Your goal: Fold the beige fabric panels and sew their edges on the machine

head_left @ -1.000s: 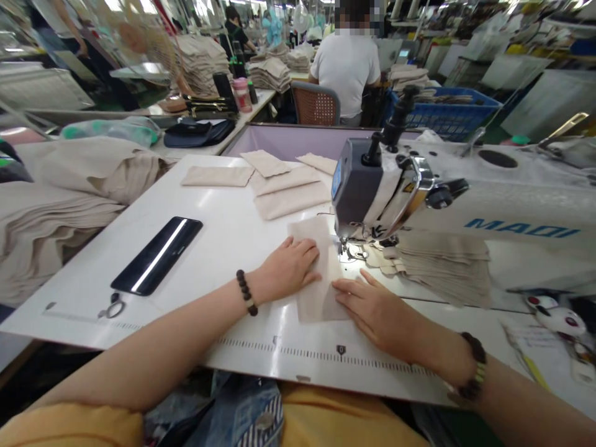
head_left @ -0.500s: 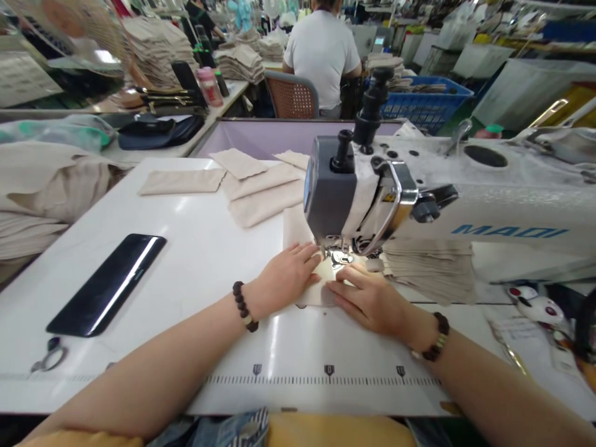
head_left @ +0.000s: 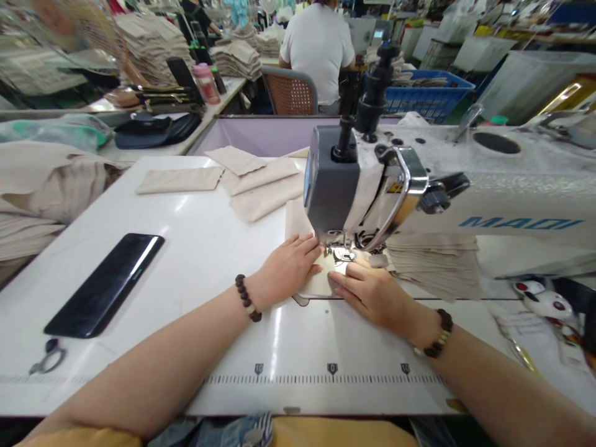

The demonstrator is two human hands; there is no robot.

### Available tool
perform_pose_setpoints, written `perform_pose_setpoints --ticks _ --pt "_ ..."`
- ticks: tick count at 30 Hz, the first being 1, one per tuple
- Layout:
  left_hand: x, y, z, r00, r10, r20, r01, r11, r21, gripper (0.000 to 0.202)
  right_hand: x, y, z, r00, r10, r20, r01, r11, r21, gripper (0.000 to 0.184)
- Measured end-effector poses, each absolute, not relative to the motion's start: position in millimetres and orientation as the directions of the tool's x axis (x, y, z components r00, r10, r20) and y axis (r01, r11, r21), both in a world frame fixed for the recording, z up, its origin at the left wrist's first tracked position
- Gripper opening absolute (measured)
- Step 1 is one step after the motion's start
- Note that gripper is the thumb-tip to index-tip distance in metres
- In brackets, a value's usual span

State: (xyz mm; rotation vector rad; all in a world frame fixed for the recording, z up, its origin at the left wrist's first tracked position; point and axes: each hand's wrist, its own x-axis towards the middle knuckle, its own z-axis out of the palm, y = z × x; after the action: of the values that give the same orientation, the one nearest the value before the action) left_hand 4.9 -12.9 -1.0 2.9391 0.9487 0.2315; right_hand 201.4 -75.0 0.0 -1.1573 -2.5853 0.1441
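- My left hand (head_left: 288, 267) lies open and flat, pressing the beige fabric piece (head_left: 313, 287) at the presser foot (head_left: 342, 254).
- My right hand (head_left: 365, 295) is also open, pressing beside it.
- Risk: fingers drifting under the foot get pinched; uneven pressure skews the fabric.

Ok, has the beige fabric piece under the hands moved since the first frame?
Yes. The beige fabric piece has shifted away from the person: its near edge now lies much closer to the sewing machine's presser foot.

The left wrist (head_left: 263, 288) and right wrist (head_left: 412, 320) wear dark beaded bracelets (head_left: 246, 298); a yellow top (head_left: 335, 431) apparently shows below.
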Motion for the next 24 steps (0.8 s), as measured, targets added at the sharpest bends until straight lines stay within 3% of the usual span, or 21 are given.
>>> perform_pose_setpoints --ticks 15,24 --pt "5.2 -4.5 -0.7 0.798 0.579 0.168 0.569 -0.815 0.109 0.016 197.2 -73.0 -1.1 -0.561 0.796 0.229 0.767 0.603 -0.216 0.014" --pt "4.7 -3.3 -5.5 0.801 0.577 0.162 0.570 -0.817 0.090 0.022 196.3 -72.4 -3.0 -0.558 0.780 0.283 0.769 0.614 -0.177 0.023"
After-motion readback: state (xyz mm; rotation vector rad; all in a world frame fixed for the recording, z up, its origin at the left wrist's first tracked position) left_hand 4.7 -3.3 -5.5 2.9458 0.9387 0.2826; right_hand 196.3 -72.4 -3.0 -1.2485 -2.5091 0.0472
